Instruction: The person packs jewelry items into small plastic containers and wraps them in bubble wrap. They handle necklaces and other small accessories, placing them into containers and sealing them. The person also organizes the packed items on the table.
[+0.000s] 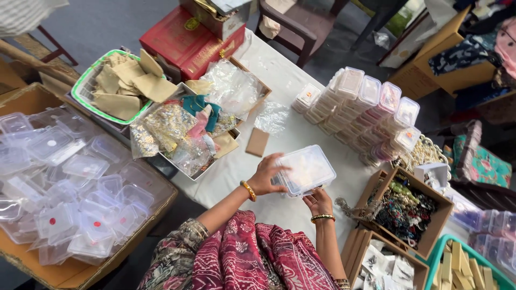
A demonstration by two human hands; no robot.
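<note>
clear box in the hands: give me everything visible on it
The clear plastic box is a small rectangle with rounded corners and a lid on top, apparently closed. Pale contents show dimly through it; what they are cannot be told. It is held tilted above the white table cover. The left hand grips its left end, the right hand supports it from below.

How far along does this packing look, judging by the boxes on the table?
Done: rows of filled, lidded boxes stand stacked on the white table. In hand: the left hand and right hand hold one clear plastic box, apparently closed. Left: a carton of empty clear boxes and a box of beaded jewellery suggest plenty remains.
</note>
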